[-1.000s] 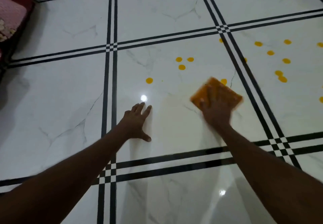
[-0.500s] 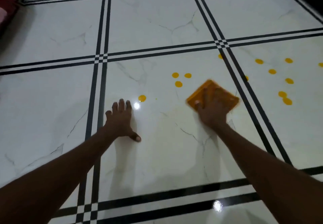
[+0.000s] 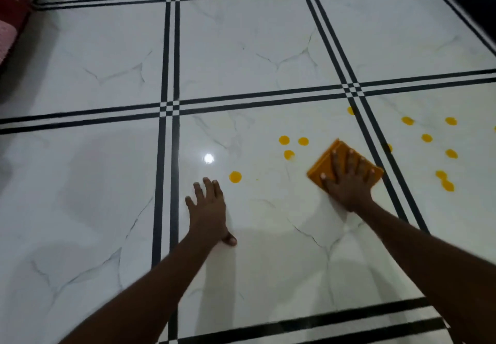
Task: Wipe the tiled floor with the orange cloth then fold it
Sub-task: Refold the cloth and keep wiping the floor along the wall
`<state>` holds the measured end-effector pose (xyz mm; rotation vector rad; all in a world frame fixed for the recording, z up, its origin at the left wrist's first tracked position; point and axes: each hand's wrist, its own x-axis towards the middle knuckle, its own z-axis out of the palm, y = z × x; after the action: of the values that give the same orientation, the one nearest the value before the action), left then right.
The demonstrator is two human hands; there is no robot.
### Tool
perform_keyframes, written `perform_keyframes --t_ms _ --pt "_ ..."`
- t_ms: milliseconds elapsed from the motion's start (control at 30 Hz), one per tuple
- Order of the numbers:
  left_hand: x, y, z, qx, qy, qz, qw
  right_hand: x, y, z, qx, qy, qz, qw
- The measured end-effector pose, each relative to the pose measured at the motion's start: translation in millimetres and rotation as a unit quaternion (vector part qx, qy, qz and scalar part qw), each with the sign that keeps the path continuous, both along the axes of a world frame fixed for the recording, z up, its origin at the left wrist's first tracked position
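The right hand (image 3: pixel 349 182) covers the near part of the orange cloth (image 3: pixel 326 161). Red and pink fabric (image 3: pixel 12 13) is cut by the left edge; its identity is indeterminate. One yellow spot (image 3: pixel 494 128) is clipped at the right edge.

left hand (image 3: pixel 208 213) flat, right hand (image 3: pixel 349 182) splayed

A single head-worn view looks forward and steeply down at the tiled floor (image 3: pixel 241 48).

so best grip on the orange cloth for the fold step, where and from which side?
Probably the far corner of the orange cloth, pinched from the far left. It lies flat as a folded pad with the right hand pressing its near half, so only the far edges are free. The left hand rests on the tiled floor.
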<state>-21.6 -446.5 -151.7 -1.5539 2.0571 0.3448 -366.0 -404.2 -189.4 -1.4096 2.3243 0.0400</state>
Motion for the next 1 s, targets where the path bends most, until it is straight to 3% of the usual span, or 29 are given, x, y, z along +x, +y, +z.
perform_keyframes --t_ms 100,200,333,433,567,667,800,900,1000 --pt "0.2 -4.0 -5.6 0.001 -0.009 0.000 1.000 8.9 -88.3 -9.6 -0.043 0.008 0.034 0.998" --pt "-0.2 -6.7 -10.3 0.003 -0.016 -0.012 1.000 67.1 -131.7 -23.6 -0.064 -0.002 0.143 0.988" --pt "5.4 -4.1 -5.6 0.006 0.013 -0.003 1.000 106.0 -54.2 -23.2 -0.094 -0.017 0.244 0.965" --pt "7.7 -0.9 -1.4 -0.001 0.024 0.003 1.000 47.3 -7.2 -14.1 -0.059 -0.013 0.186 0.981" --pt "5.3 -2.0 -6.2 -0.016 0.035 0.012 0.999 -3.1 -75.1 -5.0 -0.032 0.014 0.095 0.995" --pt "10.5 0.1 -13.4 -0.029 0.058 0.024 0.998 69.4 -131.3 -23.5 -0.062 0.010 0.176 0.982" --pt "21.2 10.7 -11.2 -0.038 0.129 0.083 0.987 172.2 -76.4 -27.9 -0.123 0.007 0.317 0.940" --pt "18.5 9.7 -9.6 -0.041 0.138 0.098 0.985 139.6 -13.2 -25.2 -0.111 0.006 0.358 0.927" --pt "13.5 10.4 -6.5 -0.033 0.116 0.094 0.988 72.8 -21.4 -20.6 -0.054 0.018 0.318 0.946"
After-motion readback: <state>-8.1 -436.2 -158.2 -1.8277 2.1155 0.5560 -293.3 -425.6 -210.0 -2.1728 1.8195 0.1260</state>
